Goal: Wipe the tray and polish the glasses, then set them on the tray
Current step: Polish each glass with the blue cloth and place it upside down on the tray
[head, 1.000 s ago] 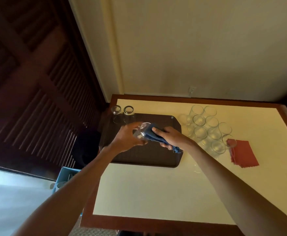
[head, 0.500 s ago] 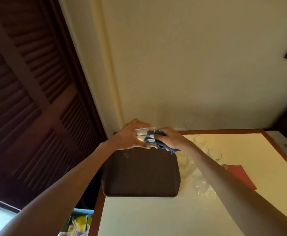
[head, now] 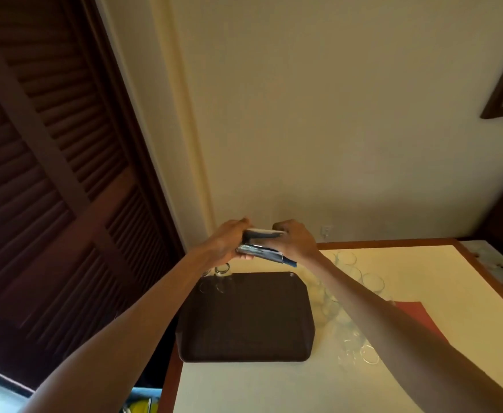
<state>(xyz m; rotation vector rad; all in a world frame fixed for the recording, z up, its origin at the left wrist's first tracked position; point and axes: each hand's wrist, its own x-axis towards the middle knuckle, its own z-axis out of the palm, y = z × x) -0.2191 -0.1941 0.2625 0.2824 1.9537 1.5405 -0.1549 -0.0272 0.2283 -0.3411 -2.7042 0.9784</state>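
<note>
I hold a clear glass (head: 260, 244) up in the air above the far edge of the dark brown tray (head: 245, 320). My left hand (head: 226, 241) grips the glass from the left. My right hand (head: 296, 241) holds a blue cloth (head: 287, 260) against the glass; most of the cloth is hidden by the hand. Two glasses (head: 219, 275) stand at the tray's far left corner, partly behind my left arm. Several more clear glasses (head: 354, 332) stand on the table to the right of the tray, partly behind my right arm.
The cream table top (head: 274, 386) has a reddish wooden rim. A red cloth (head: 420, 315) lies right of the glasses. Dark louvred doors (head: 50, 174) fill the left; a plain wall is behind the table. A blue bin (head: 144, 400) sits below the table's left edge.
Both hands have raised the glass and the cloth from just over the tray to well above its far edge. The camera has tilted up towards the wall.
</note>
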